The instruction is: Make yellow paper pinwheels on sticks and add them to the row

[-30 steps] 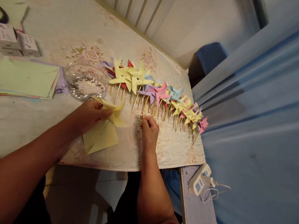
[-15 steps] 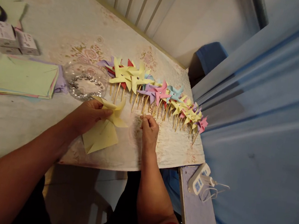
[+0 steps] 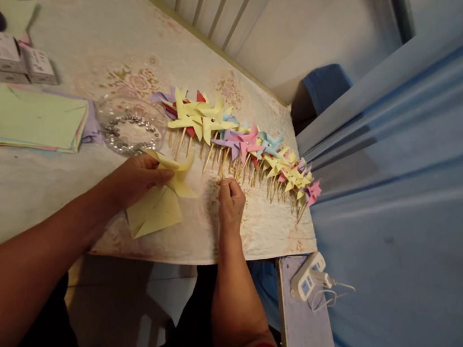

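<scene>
My left hand [image 3: 138, 176] pinches a yellow paper pinwheel [image 3: 163, 196] at its folded centre, held low over the table's front edge. My right hand [image 3: 231, 201] is closed just to the right of it, fingertips pinched near the wooden sticks of a row of finished pinwheels [image 3: 239, 143]; whether they hold a small thing cannot be made out. That row of yellow, pink, blue and purple pinwheels on sticks runs diagonally from the table's middle toward its right corner.
A clear dish of silver beads [image 3: 129, 127] sits behind my left hand. Stacked coloured paper sheets [image 3: 31, 118] and small white boxes [image 3: 15, 59] lie at the left. The table [image 3: 84, 31] has a floral cloth. A white power strip [image 3: 307, 276] rests on a grey stool at lower right.
Almost nothing differs. Both hands keep their places; the view has shifted very slightly.
</scene>
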Available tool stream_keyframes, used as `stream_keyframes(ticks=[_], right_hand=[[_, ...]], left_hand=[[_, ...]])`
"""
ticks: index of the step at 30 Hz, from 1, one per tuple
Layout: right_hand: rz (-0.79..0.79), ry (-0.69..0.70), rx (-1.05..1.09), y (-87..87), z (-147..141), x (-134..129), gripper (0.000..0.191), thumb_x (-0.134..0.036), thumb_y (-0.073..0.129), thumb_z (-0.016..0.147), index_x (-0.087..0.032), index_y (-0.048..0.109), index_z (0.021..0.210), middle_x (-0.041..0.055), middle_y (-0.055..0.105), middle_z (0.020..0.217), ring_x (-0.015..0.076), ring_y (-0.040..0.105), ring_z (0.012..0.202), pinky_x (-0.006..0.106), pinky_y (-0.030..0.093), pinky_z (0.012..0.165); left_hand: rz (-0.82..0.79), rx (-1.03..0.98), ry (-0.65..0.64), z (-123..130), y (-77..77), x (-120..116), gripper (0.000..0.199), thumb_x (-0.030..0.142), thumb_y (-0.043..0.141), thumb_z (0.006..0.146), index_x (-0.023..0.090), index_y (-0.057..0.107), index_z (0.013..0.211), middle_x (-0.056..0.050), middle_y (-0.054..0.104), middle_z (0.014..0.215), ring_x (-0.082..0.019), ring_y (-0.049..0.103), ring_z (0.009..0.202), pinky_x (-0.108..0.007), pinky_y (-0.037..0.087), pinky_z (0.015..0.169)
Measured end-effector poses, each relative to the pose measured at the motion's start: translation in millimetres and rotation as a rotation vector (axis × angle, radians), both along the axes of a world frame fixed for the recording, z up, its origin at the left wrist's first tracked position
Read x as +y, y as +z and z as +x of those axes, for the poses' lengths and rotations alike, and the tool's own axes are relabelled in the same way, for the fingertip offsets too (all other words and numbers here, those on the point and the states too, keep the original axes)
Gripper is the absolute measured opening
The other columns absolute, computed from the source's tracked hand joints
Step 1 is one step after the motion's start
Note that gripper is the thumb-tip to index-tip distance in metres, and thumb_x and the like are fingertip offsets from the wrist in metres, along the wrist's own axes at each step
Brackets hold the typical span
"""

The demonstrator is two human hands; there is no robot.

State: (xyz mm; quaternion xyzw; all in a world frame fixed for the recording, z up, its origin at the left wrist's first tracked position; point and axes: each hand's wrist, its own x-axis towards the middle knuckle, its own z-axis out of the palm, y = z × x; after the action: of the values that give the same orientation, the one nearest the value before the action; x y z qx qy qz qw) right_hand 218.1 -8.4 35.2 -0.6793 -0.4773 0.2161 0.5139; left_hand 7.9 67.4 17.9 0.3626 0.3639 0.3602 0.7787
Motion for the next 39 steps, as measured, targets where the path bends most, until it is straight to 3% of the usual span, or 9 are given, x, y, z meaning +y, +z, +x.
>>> stream_keyframes(ticks=[6,14,21,27,34,39], right_hand=[[0.029,0.034,-0.001,-2.4,1.3,0.4,0.025,-0.035,0.048,0.089,-0.022,0.069,0.092,-0.0017,0.06,0.072,0.0171,0.056,0.075,0.028,0.043,0.071],[-0.002,0.022,-0.018,2.2,-1.6,0.1,0.025,-0.035,0.048,0.088,-0.022,0.06,0.069,-0.0036,0.055,0.066,0.0156,0.052,0.069,0.028,0.04,0.069],[-0.022,0.076,0.041,0.3,0.6,-1.1,0.028,-0.036,0.048,0.086,-0.022,0.071,0.093,-0.0059,0.049,0.062,0.0144,0.046,0.061,0.027,0.036,0.064],[0.003,0.056,0.034,3.7,-1.4,-2.1,0.026,-0.037,0.05,0.087,-0.021,0.068,0.076,-0.0042,0.052,0.065,0.015,0.049,0.068,0.028,0.038,0.071],[-0.008,0.076,0.069,1.6,-0.6,-3.1,0.024,-0.035,0.051,0.086,-0.022,0.071,0.087,-0.0063,0.048,0.06,0.0139,0.045,0.06,0.026,0.037,0.064],[0.031,0.048,0.049,3.7,-2.4,-3.3,0.023,-0.035,0.052,0.086,-0.021,0.066,0.073,-0.004,0.053,0.065,0.0148,0.05,0.067,0.027,0.04,0.07]], left_hand=[[0.023,-0.011,-0.011,0.2,-1.3,0.9,0.036,0.031,0.086,0.057,0.011,0.073,0.084,-0.006,0.074,0.074,-0.015,0.063,0.06,-0.025,0.05,0.056],[0.003,-0.011,-0.034,-1.0,-0.3,-0.5,0.032,0.03,0.085,0.062,0.011,0.073,0.086,-0.005,0.074,0.075,-0.016,0.064,0.064,-0.026,0.051,0.059],[0.011,0.015,-0.016,-0.6,2.1,-0.9,0.033,0.029,0.084,0.062,0.01,0.072,0.086,-0.005,0.073,0.074,-0.015,0.062,0.063,-0.026,0.049,0.058],[-0.001,0.006,-0.018,0.0,4.3,-1.6,0.035,0.028,0.084,0.06,0.01,0.072,0.086,-0.004,0.074,0.075,-0.016,0.063,0.064,-0.027,0.05,0.06],[0.003,0.005,-0.017,-0.3,2.5,-1.4,0.035,0.029,0.085,0.06,0.01,0.072,0.086,-0.005,0.073,0.074,-0.015,0.062,0.062,-0.026,0.047,0.058],[-0.012,0.013,-0.009,-0.1,2.8,-1.4,0.036,0.03,0.086,0.059,0.01,0.072,0.086,-0.005,0.072,0.074,-0.016,0.062,0.063,-0.027,0.048,0.059]])
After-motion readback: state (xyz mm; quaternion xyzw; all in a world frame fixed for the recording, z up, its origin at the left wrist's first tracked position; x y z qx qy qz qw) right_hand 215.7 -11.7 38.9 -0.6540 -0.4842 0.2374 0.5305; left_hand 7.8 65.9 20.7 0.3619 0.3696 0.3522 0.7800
